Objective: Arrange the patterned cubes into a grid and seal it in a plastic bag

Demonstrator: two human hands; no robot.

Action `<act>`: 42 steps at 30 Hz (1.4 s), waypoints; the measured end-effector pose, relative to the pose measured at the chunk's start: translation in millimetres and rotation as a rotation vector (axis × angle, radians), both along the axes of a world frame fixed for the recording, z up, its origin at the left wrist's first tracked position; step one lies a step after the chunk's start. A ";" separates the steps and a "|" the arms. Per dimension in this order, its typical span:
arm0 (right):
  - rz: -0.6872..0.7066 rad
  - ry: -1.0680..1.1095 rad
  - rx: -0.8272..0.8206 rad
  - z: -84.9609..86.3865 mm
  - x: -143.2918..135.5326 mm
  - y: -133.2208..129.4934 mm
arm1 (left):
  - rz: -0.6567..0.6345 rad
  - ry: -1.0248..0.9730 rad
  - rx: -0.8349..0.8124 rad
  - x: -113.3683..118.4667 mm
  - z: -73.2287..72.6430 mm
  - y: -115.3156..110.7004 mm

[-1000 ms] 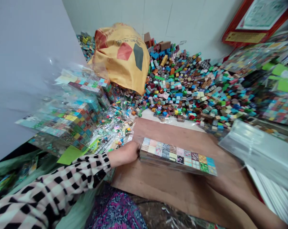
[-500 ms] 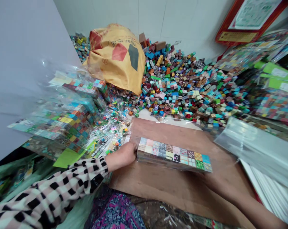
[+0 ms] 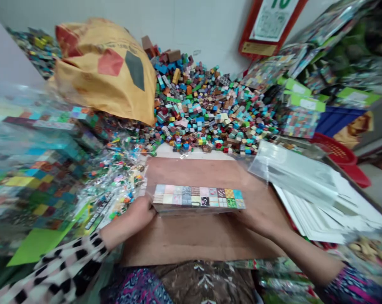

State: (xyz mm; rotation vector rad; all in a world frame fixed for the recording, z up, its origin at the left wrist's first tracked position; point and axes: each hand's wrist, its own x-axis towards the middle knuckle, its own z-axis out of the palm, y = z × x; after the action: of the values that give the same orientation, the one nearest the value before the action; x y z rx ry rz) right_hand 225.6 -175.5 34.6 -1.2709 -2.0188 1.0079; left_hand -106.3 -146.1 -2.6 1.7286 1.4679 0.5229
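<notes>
A flat pack of small patterned cube blocks (image 3: 199, 197), wrapped in clear plastic, is held level over a brown board (image 3: 191, 242). My left hand (image 3: 137, 217) is closed on the pack's left end, its fingers pinching the plastic. My right hand (image 3: 252, 217) grips the near edge close to the right end; its fingertips are partly hidden under the pack. The blocks lie in two visible rows with pastel, grey, brown, yellow and green faces.
Behind the board spreads a heap of loose blocks (image 3: 206, 109), with a yellow sack (image 3: 105, 76) at its left. Wrapped block packs (image 3: 45, 181) and small bagged pieces (image 3: 115, 169) lie left. Clear plastic bags (image 3: 295, 169) rest on white sheets (image 3: 298, 215) at right. A red basket (image 3: 336, 150) stands beyond.
My view has swung to the right, so everything sits further left in it. The pack is more level, and more of my right hand and forearm shows. Both hands stay on the pack.
</notes>
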 end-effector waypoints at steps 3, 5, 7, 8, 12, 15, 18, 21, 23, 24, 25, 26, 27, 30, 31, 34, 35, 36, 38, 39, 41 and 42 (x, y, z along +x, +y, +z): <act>0.001 -0.046 0.030 -1.0 9.6 -0.6 | -0.029 0.075 0.050 -10.2 6.5 1.0; -0.018 -0.060 0.015 -1.4 21.4 0.1 | -0.045 0.042 0.025 -18.2 13.1 -2.0; -0.109 -0.031 -0.054 2.3 34.2 2.0 | -0.059 -0.108 -0.010 -24.2 20.2 -6.7; -0.167 0.004 -0.107 6.1 39.7 3.3 | -0.066 -0.187 -0.026 -25.6 23.5 -8.9; -0.202 0.261 -0.283 25.4 49.5 6.2 | -0.089 -0.337 -0.061 -20.2 31.4 -12.2; -0.139 0.372 -0.308 31.6 47.1 4.9 | -0.049 -0.411 -0.020 -10.0 31.4 -11.2; -0.086 0.399 -0.325 29.5 45.4 1.4 | 0.008 -0.451 -0.002 -2.0 29.9 -11.5; -0.066 0.427 -0.277 27.7 44.5 -2.6 | 0.077 -0.463 -0.015 2.5 30.5 -12.8; -0.083 0.433 -0.242 28.1 42.7 -4.3 | 0.111 -0.473 -0.035 5.1 32.1 -13.2; -0.093 0.438 -0.236 28.3 41.5 -4.6 | 0.116 -0.479 -0.041 6.3 33.0 -13.2; -0.102 0.447 -0.237 28.2 40.4 -4.6 | 0.115 -0.483 -0.046 7.6 33.9 -13.1; -0.111 0.457 -0.239 27.6 39.4 -4.3 | 0.113 -0.484 -0.049 8.8 34.7 -12.9; -0.119 0.466 -0.238 26.6 38.6 -3.5 | 0.112 -0.484 -0.051 9.8 35.4 -12.6; -0.147 0.450 -0.201 21.2 37.8 -0.2 | 0.119 -0.486 -0.061 12.0 37.7 -11.9; -0.156 0.430 -0.175 19.2 37.7 1.0 | 0.121 -0.491 -0.061 12.4 38.5 -11.8; -0.163 0.365 -0.091 15.0 37.1 2.7 | 0.109 -0.499 -0.063 12.5 41.2 -11.5; -0.158 0.348 -0.070 14.4 36.7 2.7 | 0.101 -0.496 -0.062 12.2 41.9 -11.4; -0.149 0.334 -0.058 14.2 36.4 2.4 | 0.096 -0.490 -0.062 11.9 42.3 -11.4; -0.135 0.319 -0.053 14.2 35.9 1.4 | 0.095 -0.478 -0.063 11.0 42.5 -11.7; -0.138 0.319 -0.057 14.2 35.8 1.0 | 0.100 -0.475 -0.064 10.5 42.1 -11.9; -0.160 0.320 -0.070 13.5 35.7 0.6 | 0.121 -0.466 -0.068 9.6 40.9 -12.3; -0.177 0.317 -0.070 12.7 35.5 0.7 | 0.130 -0.462 -0.070 9.2 40.0 -12.5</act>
State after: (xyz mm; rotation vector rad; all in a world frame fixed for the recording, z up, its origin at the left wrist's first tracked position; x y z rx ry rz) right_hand 261.1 -174.8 47.3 -1.2145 -1.6169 1.1240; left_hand -97.0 -158.6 37.4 1.3472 1.2494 0.8646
